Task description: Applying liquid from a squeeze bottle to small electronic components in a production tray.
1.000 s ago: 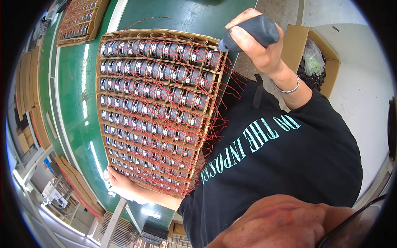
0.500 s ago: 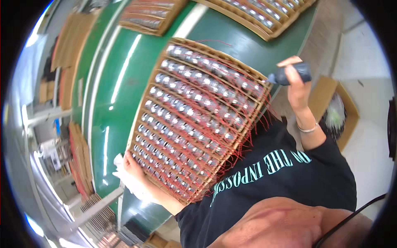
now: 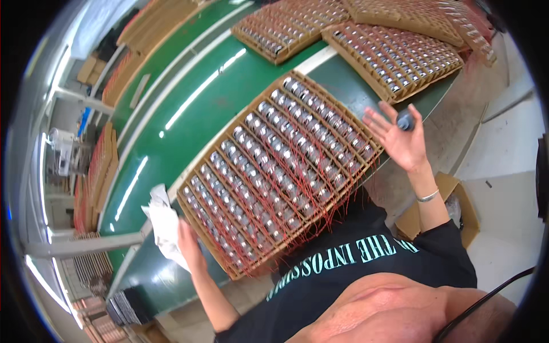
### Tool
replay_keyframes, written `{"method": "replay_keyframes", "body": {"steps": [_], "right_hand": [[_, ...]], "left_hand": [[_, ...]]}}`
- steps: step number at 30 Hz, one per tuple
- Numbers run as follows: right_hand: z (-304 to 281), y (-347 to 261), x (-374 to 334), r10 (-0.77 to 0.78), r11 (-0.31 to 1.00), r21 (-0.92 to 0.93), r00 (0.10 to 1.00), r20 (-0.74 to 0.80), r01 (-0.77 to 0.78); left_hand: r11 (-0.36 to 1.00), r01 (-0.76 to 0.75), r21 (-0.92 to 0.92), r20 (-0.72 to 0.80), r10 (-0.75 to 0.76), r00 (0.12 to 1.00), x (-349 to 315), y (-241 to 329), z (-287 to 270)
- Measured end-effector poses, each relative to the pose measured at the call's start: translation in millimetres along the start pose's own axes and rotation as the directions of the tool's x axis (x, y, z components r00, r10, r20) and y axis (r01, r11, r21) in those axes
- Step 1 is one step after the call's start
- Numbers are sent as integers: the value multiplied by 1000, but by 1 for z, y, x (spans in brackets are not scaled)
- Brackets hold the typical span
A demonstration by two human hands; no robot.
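Note:
A cardboard tray (image 3: 231,268) divided into rows lies tilted in front of me. Small silvery cylinders, which look like little motors, fill its rows, and thin red wires trail over the near right side. At the tray's left edge is my left hand (image 3: 191,248), closed on a crumpled white cloth (image 3: 164,227); its fingertips are partly hidden. My right hand (image 3: 403,143) is by the tray's far right corner, palm turned up and fingers spread. A small dark grey bottle (image 3: 405,120) is held at its thumb, seen nearly end-on.
The tray is on a green worktable (image 3: 200,108). Similar filled trays stand farther off, one at the far middle (image 3: 277,56) and one at the far right (image 3: 394,94). An open cardboard box (image 3: 466,214) is at the right. A metal rail (image 3: 86,244) crosses at the left.
The view has shifted and the tray now sits flatter on the table. My right hand has drawn the bottle back from the tray corner and turned palm up, its fingers opening out.

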State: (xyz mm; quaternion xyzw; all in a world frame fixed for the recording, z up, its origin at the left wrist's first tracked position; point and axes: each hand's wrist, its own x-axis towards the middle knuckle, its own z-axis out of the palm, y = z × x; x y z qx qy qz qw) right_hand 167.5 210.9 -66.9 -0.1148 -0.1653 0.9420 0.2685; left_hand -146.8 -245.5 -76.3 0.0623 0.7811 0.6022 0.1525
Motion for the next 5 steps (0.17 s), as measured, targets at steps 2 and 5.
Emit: {"method": "replay_keyframes", "body": {"steps": [2,5], "right_hand": [[-2,7,2,12,993,-120,999,-35,-16],[-12,1,0,23,964,-267,999,28,-15]], "left_hand": [[1000,17,9,-24,-17,1000,-42,22,26],[991,-68,115,48,63,997,-45,23,35]]}}
